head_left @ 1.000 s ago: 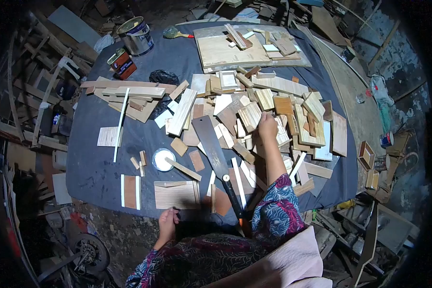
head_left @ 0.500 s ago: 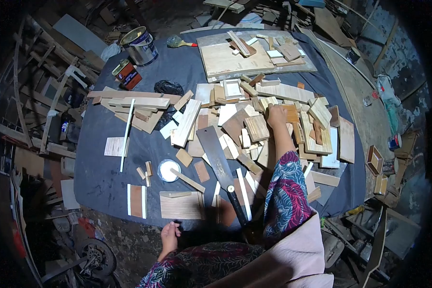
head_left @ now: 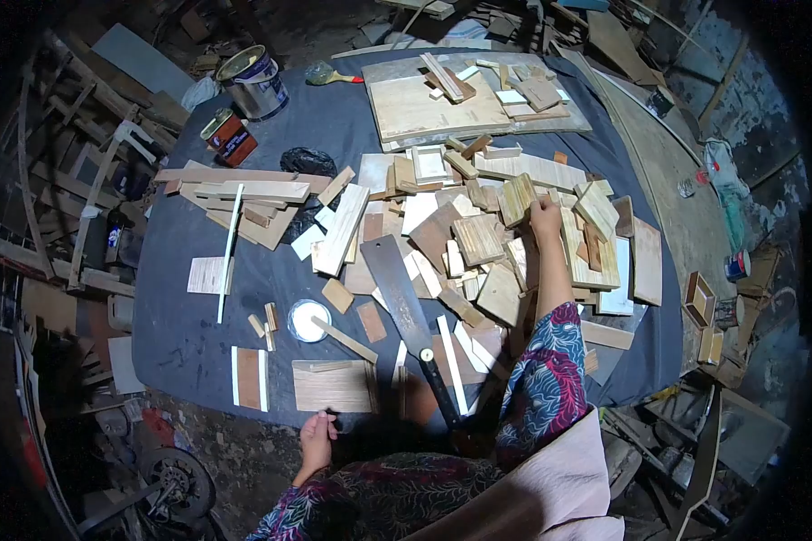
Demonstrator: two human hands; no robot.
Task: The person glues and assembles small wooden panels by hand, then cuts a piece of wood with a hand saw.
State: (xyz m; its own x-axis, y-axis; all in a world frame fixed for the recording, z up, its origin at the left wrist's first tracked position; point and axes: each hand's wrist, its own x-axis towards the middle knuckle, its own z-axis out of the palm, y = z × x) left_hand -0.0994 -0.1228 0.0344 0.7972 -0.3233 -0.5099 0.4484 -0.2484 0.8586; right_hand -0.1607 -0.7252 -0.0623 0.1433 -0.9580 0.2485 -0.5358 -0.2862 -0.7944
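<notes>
My right hand (head_left: 545, 219) is over the heap of wood offcuts, its fingers closed on the edge of a pale, yellowish wood block (head_left: 517, 199). The block is tilted up, showing its broad face. Around it lie a striped wood block (head_left: 480, 239) and several other offcuts. My left hand (head_left: 316, 439) hangs at the table's front edge with its fingers curled; whether something is in them cannot be made out. Nearest to it is a flat wood panel (head_left: 334, 386). A handsaw (head_left: 397, 288) lies between my hands, its black handle towards me.
A tub of white glue (head_left: 309, 321) with a wood stick across it stands on the dark cloth (head_left: 176, 325). Further back are a large paint can (head_left: 254, 86), a red-brown tin (head_left: 229, 140), a brush (head_left: 329, 74) and a plywood board (head_left: 415, 113). Long strips (head_left: 244, 189) lie left.
My right hand has shifted right and slightly towards me, and the pale block now shows tilted up at its fingers. My left hand stays by the table edge. The view has shifted slightly.
</notes>
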